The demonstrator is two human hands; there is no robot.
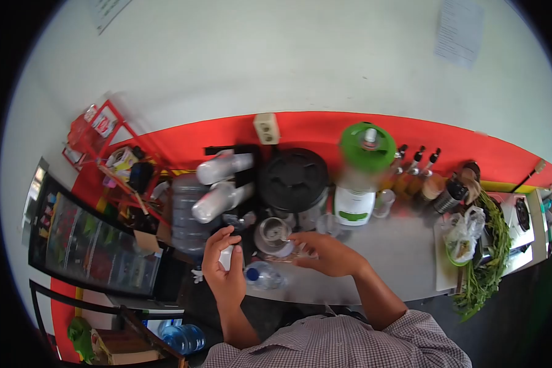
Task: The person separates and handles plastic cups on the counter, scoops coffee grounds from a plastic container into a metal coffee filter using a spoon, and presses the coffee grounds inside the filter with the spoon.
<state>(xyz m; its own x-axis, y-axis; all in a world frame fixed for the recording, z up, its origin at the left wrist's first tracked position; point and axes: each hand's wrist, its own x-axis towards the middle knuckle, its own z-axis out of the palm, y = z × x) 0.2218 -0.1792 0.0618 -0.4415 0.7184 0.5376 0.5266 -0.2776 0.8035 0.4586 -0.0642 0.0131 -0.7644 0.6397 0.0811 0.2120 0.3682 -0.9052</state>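
I've room along the counter (405, 254), right of my right hand (325, 253); blender (354, 207) blocks ahead, bottle (265, 276) crowds my left hand (224, 270).

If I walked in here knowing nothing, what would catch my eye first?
Probably the bright green lid on the white-based appliance at the back of the counter, before the wall's red band. Next, the long leafy greens hanging at the counter's right end. Then, front and left of centre, the left hand with a small white object, and the right hand beside a clear container.
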